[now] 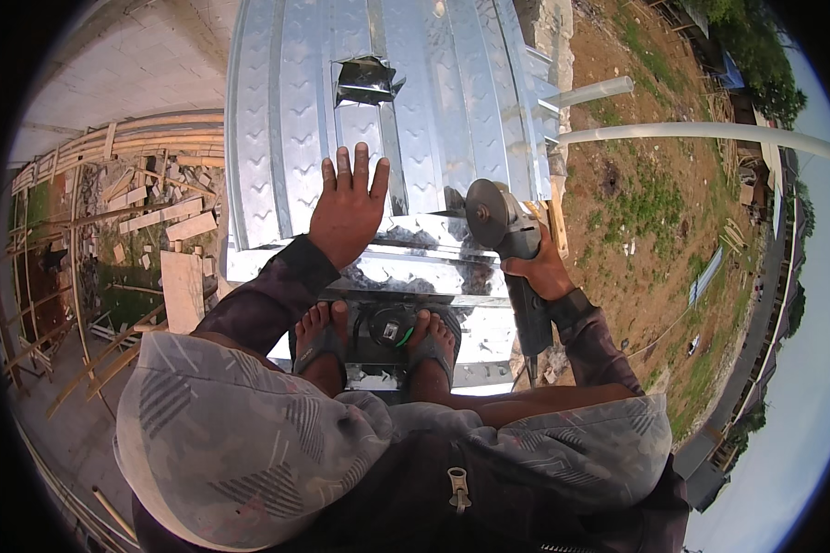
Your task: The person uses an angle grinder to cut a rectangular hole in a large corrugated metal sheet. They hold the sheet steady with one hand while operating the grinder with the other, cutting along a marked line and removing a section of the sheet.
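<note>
My left hand (349, 205) lies palm down with fingers stretched on the ribbed metal decking sheet (295, 120), near its close edge. In my right hand (546, 269) is a dark angle grinder (518, 241), gripped round its body, with its round disc (491, 214) beside the sheet's near right corner. Whether the disc touches the metal or spins, I cannot tell. A ragged rectangular hole (367, 81) is cut in the sheet beyond my left hand. Between my sandalled feet (323, 336) sits a round black object (389, 327) with a green mark.
Shiny metal strips (387, 265) lie under and before my feet. Two pale pipes (692, 134) jut out to the right above brown, grassy ground (636, 212) far below. At left, bamboo poles (157, 138) and loose boards (183, 286) lie at a lower level.
</note>
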A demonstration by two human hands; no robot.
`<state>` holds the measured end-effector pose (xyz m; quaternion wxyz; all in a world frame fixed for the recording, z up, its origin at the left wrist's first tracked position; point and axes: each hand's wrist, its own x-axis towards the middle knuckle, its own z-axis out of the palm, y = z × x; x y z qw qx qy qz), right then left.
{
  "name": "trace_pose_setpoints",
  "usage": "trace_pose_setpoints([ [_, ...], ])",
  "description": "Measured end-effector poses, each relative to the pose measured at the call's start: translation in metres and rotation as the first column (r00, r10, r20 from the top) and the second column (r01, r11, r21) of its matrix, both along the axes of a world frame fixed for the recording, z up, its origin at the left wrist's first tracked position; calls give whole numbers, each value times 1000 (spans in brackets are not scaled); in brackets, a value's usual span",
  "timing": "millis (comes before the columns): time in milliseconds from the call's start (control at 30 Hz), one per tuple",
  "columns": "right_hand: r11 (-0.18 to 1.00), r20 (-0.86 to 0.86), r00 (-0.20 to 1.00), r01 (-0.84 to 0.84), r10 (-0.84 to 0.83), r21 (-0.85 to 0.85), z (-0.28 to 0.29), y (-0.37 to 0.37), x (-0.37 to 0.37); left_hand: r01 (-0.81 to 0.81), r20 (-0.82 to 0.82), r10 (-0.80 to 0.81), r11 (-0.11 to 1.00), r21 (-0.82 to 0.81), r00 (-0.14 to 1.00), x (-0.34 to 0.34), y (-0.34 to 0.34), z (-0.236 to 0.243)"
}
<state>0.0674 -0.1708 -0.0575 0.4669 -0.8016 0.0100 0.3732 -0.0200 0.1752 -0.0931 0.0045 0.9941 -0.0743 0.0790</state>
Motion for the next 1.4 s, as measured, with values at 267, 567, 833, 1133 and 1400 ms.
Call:
trace_pose_setpoints([
  [267, 1000, 1, 1000, 2, -2, -13, 5, 4, -1, 1, 14, -1, 1000, 6, 1000, 0, 1, -1],
  [567, 1000, 10, 1000, 3, -3, 0, 5, 6, -1, 2, 13, -2, 1000, 1, 1000, 0, 1, -1],
  [833, 1000, 0, 1000, 10, -10, 24, 1, 3, -1, -2, 7, 2, 1000, 4, 1000, 0, 0, 0],
  [1133, 1000, 4, 1000, 0, 0, 5, 1, 2, 0, 0, -5, 0, 1000, -6, 1000, 1, 0, 1],
  [1400, 999, 4, 1000, 18, -18, 30, 5, 6, -1, 2, -7, -2, 1000, -11, 1000, 0, 1, 1],
])
